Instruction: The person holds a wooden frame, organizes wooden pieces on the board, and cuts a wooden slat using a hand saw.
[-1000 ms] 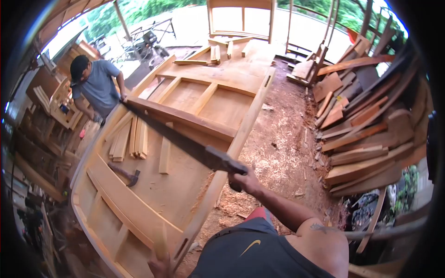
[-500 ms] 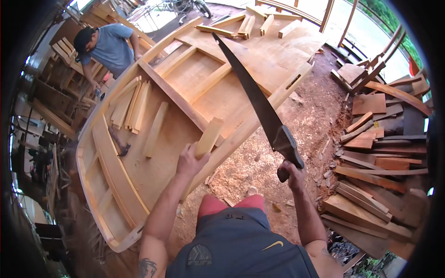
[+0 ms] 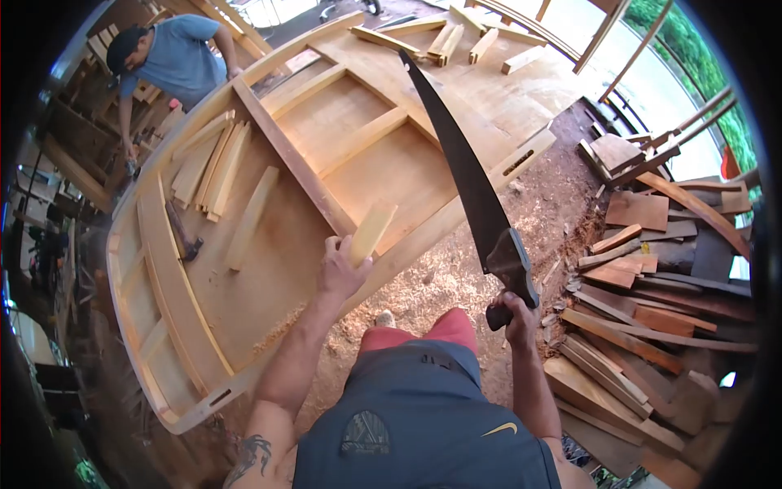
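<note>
My right hand (image 3: 516, 316) grips the dark handle of a handsaw (image 3: 456, 171), its long blade pointing up and away to the left, raised clear of the wood. In my left hand (image 3: 342, 267) is a short pale wood block (image 3: 374, 234), held over the near rail of a large curved wooden frame (image 3: 423, 236); its lower end is hidden by my fingers. A dark crosspiece (image 3: 293, 159) runs across the panel just beyond that hand. Farther left, a hammer (image 3: 191, 244) lies on the panel beside a loose wood strip (image 3: 252, 218).
Several wood strips (image 3: 221, 167) lie on the panel's left part, and short blocks (image 3: 484, 46) rest at its far end. A person in a blue shirt (image 3: 186, 57) bends over the far left side. Scrap boards (image 3: 643, 326) pile up at right, beside ground covered in shavings (image 3: 432, 301).
The view has shifted slightly, and the frame sits a little lower and farther left. Both hands keep their hold on the wood block and the handsaw. The other person's arm has moved.
</note>
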A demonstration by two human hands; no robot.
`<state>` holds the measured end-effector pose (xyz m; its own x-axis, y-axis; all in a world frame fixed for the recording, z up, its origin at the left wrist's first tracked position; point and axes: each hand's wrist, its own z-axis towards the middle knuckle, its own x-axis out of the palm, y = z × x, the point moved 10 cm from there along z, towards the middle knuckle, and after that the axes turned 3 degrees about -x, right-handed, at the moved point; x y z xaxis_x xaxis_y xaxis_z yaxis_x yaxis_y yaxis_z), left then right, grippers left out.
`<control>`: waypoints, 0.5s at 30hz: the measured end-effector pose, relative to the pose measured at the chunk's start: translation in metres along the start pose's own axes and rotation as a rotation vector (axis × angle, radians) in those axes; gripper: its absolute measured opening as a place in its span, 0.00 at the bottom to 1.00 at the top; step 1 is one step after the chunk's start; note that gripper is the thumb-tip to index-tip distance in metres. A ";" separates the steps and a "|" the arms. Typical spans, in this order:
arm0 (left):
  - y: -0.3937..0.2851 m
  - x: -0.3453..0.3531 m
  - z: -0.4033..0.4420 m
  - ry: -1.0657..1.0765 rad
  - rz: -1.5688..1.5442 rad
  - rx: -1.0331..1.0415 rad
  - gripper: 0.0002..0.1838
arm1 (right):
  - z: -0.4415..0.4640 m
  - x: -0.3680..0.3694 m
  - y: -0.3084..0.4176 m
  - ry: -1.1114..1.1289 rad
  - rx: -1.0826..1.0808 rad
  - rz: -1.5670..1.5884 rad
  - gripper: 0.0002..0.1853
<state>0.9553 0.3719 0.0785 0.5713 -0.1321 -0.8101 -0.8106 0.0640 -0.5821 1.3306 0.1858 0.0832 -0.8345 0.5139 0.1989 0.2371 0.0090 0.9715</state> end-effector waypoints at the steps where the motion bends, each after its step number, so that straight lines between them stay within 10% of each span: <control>1: -0.003 -0.001 0.000 0.035 -0.002 -0.032 0.33 | 0.006 0.002 -0.001 0.042 0.040 -0.029 0.16; 15: -0.004 0.014 0.036 -0.293 0.124 -0.455 0.32 | 0.091 0.006 0.046 0.697 0.061 -0.283 0.32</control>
<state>0.9715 0.4057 0.0666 0.4276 0.1338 -0.8940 -0.8107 -0.3808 -0.4447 1.3820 0.2677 0.1168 -0.9843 -0.1767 -0.0013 -0.0225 0.1179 0.9928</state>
